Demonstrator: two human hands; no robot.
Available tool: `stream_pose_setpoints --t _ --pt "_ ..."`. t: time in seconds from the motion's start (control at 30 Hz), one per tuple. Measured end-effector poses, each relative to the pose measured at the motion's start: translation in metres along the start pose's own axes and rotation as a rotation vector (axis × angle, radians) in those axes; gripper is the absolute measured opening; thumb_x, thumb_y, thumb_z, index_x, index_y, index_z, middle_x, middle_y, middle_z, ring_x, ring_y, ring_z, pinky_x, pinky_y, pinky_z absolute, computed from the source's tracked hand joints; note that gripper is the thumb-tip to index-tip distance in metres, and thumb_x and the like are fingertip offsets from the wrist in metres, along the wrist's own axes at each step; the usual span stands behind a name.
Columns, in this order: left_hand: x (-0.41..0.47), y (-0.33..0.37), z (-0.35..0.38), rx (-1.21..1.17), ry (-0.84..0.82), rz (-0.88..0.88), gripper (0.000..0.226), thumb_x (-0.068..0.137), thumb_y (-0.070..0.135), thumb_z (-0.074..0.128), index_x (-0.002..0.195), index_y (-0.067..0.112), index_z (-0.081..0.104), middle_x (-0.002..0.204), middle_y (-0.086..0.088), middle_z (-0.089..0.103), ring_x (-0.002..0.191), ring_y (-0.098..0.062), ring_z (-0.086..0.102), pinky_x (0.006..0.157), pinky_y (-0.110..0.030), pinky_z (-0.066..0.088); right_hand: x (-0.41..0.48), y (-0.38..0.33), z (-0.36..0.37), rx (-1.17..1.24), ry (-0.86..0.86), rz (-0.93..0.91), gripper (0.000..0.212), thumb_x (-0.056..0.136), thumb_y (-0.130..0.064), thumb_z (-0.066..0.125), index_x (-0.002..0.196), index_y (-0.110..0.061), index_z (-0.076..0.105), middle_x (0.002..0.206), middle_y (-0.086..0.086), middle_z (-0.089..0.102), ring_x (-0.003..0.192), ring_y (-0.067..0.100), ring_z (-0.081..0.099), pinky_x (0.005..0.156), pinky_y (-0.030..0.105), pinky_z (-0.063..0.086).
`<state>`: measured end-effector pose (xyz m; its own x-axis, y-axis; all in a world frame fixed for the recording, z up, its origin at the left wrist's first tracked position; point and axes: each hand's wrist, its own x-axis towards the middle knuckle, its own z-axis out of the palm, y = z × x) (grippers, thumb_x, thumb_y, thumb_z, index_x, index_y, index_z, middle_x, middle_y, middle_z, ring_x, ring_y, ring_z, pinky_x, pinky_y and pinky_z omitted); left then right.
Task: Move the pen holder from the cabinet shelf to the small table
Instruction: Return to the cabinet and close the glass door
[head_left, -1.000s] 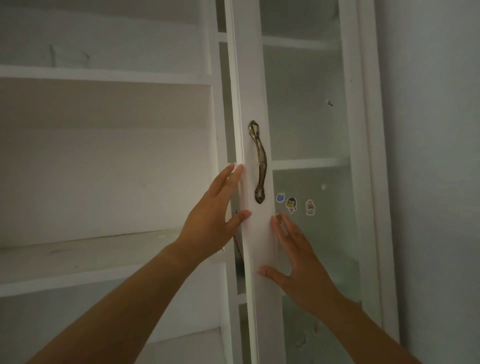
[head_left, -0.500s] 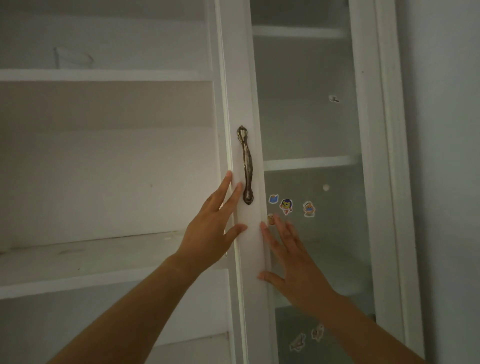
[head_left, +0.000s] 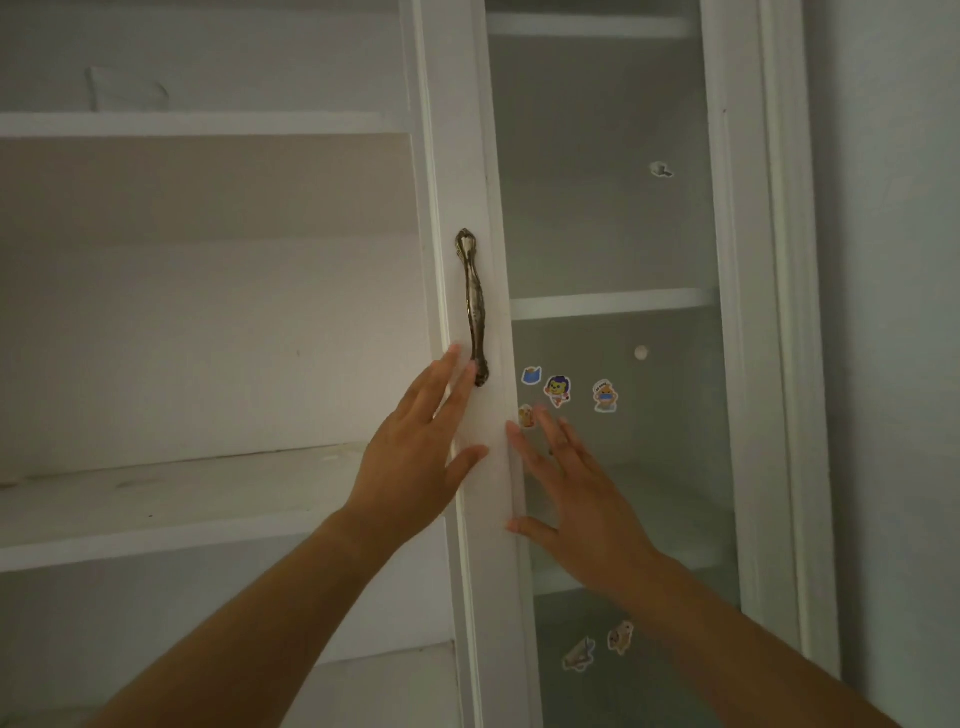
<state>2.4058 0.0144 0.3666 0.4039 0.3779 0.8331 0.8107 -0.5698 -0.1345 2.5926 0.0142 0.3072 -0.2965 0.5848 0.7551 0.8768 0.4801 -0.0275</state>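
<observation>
I face a white cabinet. Its glass door (head_left: 613, 218) has a white frame and a dark metal handle (head_left: 474, 306). My left hand (head_left: 415, 457) lies flat with fingers spread against the door's left edge, just below the handle. My right hand (head_left: 576, 493) presses flat on the door frame and glass, fingers apart. Neither hand holds anything. The open shelf (head_left: 171, 499) to the left of the door carries nothing that I can see. No pen holder and no small table are in view.
Several cartoon stickers (head_left: 558, 391) sit on the glass, with more stickers (head_left: 597, 647) lower down. Behind the glass are white shelves (head_left: 613, 304). A bare wall (head_left: 893, 312) stands right of the cabinet. An upper shelf (head_left: 197, 123) runs across the open section.
The door has swung from edge-on to nearly flat against the cabinet, its handle shifting left. Both hands stayed pressed on it and moved with it.
</observation>
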Motion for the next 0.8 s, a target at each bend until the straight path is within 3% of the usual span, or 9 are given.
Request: stream_pose_setpoints --t 0.07,0.17,0.3,0.53,0.7,0.8 --pt "-0.007 0.007 0.004 0.069 -0.019 0.034 0.083 0.082 0.043 0.059 0.145 0.022 0.009 0.151 0.006 -0.003 0.138 -0.015 0.004 0.103 -0.036 0.018 -0.001 0.010 -0.006 -0.032 0.026 0.010 0.093 0.079 -0.051 0.060 0.144 -0.037 -0.006 0.154 -0.004 -0.019 0.141 0.020 -0.017 0.113 0.038 0.011" --pt "-0.014 0.017 0.013 0.106 -0.105 0.039 0.088 0.083 0.045 0.057 0.143 0.023 -0.003 0.148 0.007 -0.014 0.136 -0.013 -0.010 0.108 -0.036 0.006 0.001 0.027 -0.014 -0.064 0.056 0.045 0.100 0.075 -0.053 0.063 0.142 -0.035 -0.009 0.153 -0.004 -0.021 0.139 0.020 -0.022 0.109 0.035 0.005" --pt "-0.019 0.020 0.028 0.184 -0.149 0.001 0.104 0.075 0.044 0.067 0.141 0.016 -0.008 0.150 0.000 -0.009 0.137 -0.019 -0.013 0.107 -0.043 0.002 0.000 0.037 -0.012 -0.072 0.013 0.044 0.104 0.073 -0.053 0.066 0.141 -0.034 -0.010 0.151 -0.006 -0.027 0.138 0.019 -0.024 0.110 0.035 0.005" --pt "-0.014 0.020 0.029 0.185 -0.180 -0.025 0.103 0.079 0.048 0.059 0.136 0.018 -0.021 0.143 0.008 -0.028 0.128 -0.012 -0.033 0.105 -0.035 -0.009 -0.001 0.037 0.010 -0.067 0.075 0.063 0.105 0.070 -0.057 0.064 0.145 -0.030 -0.005 0.152 -0.008 -0.022 0.139 0.023 -0.022 0.111 0.048 0.009" --pt "-0.016 0.025 0.031 0.323 -0.085 -0.004 0.112 0.059 0.048 0.077 0.141 0.003 0.016 0.148 -0.010 0.014 0.135 -0.026 0.016 0.100 -0.047 0.020 -0.002 0.038 0.008 -0.081 0.063 0.051 0.104 0.071 -0.056 0.063 0.143 -0.031 -0.008 0.152 -0.003 -0.023 0.140 0.026 -0.021 0.113 0.049 0.013" --pt "-0.020 0.031 0.034 0.356 -0.055 0.057 0.112 0.054 0.052 0.078 0.138 0.002 0.024 0.144 -0.013 0.023 0.131 -0.028 0.025 0.097 -0.043 0.026 -0.004 0.039 0.008 -0.075 0.084 0.041 0.102 0.071 -0.052 0.067 0.144 -0.029 0.000 0.154 -0.002 -0.017 0.141 0.028 -0.014 0.112 0.048 0.017"
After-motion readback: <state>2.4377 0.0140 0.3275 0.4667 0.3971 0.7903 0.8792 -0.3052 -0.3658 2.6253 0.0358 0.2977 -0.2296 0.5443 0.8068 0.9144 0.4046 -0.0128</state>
